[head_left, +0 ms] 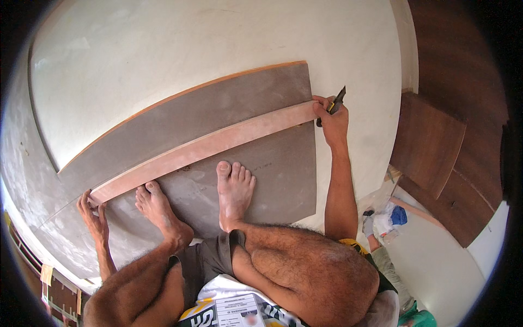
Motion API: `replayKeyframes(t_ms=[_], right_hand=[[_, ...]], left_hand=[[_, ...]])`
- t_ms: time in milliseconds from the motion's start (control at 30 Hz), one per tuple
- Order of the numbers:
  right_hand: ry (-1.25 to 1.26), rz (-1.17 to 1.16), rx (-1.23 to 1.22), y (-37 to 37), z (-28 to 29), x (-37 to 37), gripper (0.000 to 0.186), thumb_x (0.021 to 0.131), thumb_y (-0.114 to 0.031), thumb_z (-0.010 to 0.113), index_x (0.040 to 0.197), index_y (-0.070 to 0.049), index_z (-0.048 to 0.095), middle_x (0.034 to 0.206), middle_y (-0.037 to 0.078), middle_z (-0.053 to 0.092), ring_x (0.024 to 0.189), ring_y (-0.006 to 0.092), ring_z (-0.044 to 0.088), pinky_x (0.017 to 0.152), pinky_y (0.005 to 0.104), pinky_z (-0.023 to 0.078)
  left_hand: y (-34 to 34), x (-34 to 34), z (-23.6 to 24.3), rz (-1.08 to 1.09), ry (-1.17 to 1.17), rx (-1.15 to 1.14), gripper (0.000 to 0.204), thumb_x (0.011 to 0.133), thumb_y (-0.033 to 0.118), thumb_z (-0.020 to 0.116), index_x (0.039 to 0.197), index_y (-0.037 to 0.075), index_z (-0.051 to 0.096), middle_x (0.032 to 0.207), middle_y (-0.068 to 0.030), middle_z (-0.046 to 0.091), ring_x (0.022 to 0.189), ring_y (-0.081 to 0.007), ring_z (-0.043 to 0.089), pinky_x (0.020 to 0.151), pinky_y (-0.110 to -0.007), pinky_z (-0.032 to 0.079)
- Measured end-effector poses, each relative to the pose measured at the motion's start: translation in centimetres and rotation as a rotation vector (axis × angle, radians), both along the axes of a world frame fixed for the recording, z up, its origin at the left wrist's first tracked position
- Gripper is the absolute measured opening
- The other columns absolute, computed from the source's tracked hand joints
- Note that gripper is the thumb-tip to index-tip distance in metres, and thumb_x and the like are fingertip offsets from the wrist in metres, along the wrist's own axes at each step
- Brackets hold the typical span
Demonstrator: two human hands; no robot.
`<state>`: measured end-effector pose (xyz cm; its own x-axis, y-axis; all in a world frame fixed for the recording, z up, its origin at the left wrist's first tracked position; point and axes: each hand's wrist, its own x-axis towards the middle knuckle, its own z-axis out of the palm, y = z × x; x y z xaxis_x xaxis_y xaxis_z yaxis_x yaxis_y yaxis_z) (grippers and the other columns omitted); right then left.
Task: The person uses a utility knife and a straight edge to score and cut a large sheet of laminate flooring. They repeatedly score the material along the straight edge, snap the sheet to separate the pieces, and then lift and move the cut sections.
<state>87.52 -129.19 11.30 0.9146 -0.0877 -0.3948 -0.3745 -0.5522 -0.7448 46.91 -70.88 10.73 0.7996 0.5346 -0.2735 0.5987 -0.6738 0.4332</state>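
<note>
A long, straight pinkish wooden strip (207, 143) lies slantwise across a grey-brown sheet (256, 90). At its left end, my left hand (95, 219) grips the tip between thumb and fingers. My right hand (335, 122) is closed around a black and yellow utility knife (338, 99), its dark blade pointing up and away. The thumb and fingers of that same hand also touch the strip's right end. Orange-brown edging shows along the sheet's far curved side. My bare feet rest on the sheet, just on the near side of the strip.
A pale, smooth surface (218, 32) spreads beyond and to the right of the sheet. Brown boards (427, 141) lie at the far right. Near them are a blue and white bundle (395, 217) and another person's leg (389, 267). A rack-like frame (60, 297) stands at lower left.
</note>
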Motion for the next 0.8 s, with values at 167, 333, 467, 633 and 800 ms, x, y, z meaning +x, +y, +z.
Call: replayKeyframes(t_ms=[167,333,467,633,800], right_hand=[[0.013,-0.031,0.088,-0.5,-0.2,-0.2,0.028,0.089,0.001,0.071,0.080,-0.009,0.045,0.114,0.022,0.072,0.101,0.0176,0.064,0.093,0.0324,0.050],[0.041,-0.048,0.086,-0.4,-0.3,-0.2,0.029,0.089,-0.001,0.074,0.081,-0.009,0.047,0.115,0.022,0.072,0.104,0.0186,0.064,0.093,0.0329,0.049],[0.045,-0.010,0.067,-0.9,-0.6,0.1,0.028,0.089,-0.001,0.074,0.082,-0.010,0.048,0.116,0.022,0.072,0.107,0.0201,0.065,0.094,0.0342,0.049],[0.032,-0.010,0.133,-1.4,-1.0,0.1,0.027,0.089,0.000,0.073,0.083,-0.010,0.048,0.114,0.020,0.071,0.107,0.0215,0.064,0.097,0.0357,0.048],[0.106,0.059,-0.084,-1.6,-0.6,0.1,0.025,0.091,-0.003,0.070,0.086,-0.009,0.046,0.120,0.018,0.071,0.103,0.0181,0.061,0.098,0.0337,0.045]], left_hand=[[0.1,-0.3,-0.6,0.018,-0.010,-0.017,0.065,0.085,-0.003,0.076,0.144,0.013,0.054,0.137,-0.0101,0.051,0.114,-0.0245,0.054,0.092,-0.037,0.051],[0.5,-0.7,-0.7,0.020,0.004,-0.013,0.065,0.086,-0.002,0.076,0.145,0.013,0.053,0.138,-0.0099,0.052,0.112,-0.0243,0.055,0.090,-0.037,0.051],[0.5,-0.2,-0.4,-0.002,0.026,0.006,0.064,0.086,0.000,0.076,0.145,0.013,0.054,0.138,-0.0105,0.053,0.113,-0.0247,0.055,0.090,-0.037,0.052],[0.2,0.1,0.0,0.037,0.056,-0.020,0.062,0.086,0.002,0.076,0.144,0.013,0.055,0.138,-0.0113,0.053,0.115,-0.0263,0.055,0.091,-0.038,0.051],[-0.2,0.7,0.5,0.028,0.041,-0.004,0.060,0.084,-0.001,0.076,0.140,0.013,0.056,0.136,-0.0129,0.052,0.120,-0.0287,0.053,0.096,-0.040,0.050]])
